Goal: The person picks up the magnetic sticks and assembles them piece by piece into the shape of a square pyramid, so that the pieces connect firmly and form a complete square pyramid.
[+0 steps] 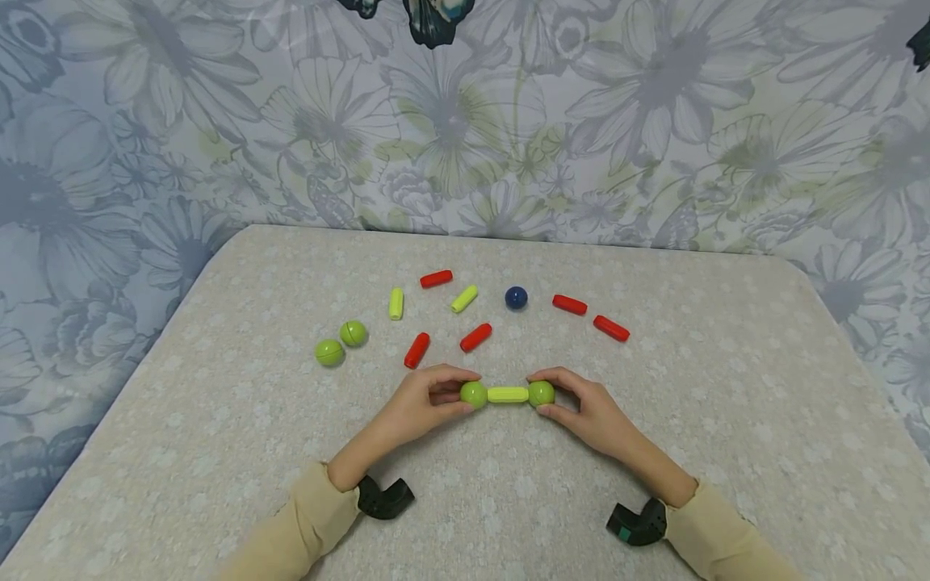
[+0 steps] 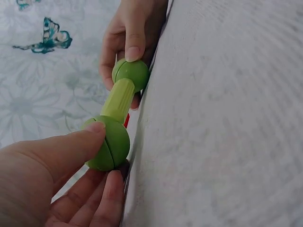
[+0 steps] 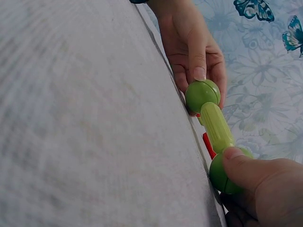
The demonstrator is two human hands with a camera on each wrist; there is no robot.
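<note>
My left hand (image 1: pixel 429 401) pinches a green ball (image 1: pixel 474 394) between thumb and fingers. Opposite it, my right hand (image 1: pixel 590 410) grips a second green ball (image 1: pixel 541 393) the same way. A yellow-green ribbed rod (image 1: pixel 508 394) joins the two balls end to end, lying level between the hands. The left wrist view shows the near ball (image 2: pixel 110 144) under the left thumb, with a seam line around it. In the right wrist view the rod (image 3: pixel 217 127) runs from one ball to the other, its ends against both.
Beyond the hands lie two loose green balls (image 1: pixel 330 352), a dark blue ball (image 1: pixel 517 298), several red rods (image 1: pixel 475 337) and two yellow-green rods (image 1: pixel 395 304). A patterned cloth covers the table (image 1: pixel 218 387). Behind it rises a floral wall (image 1: pixel 465 145).
</note>
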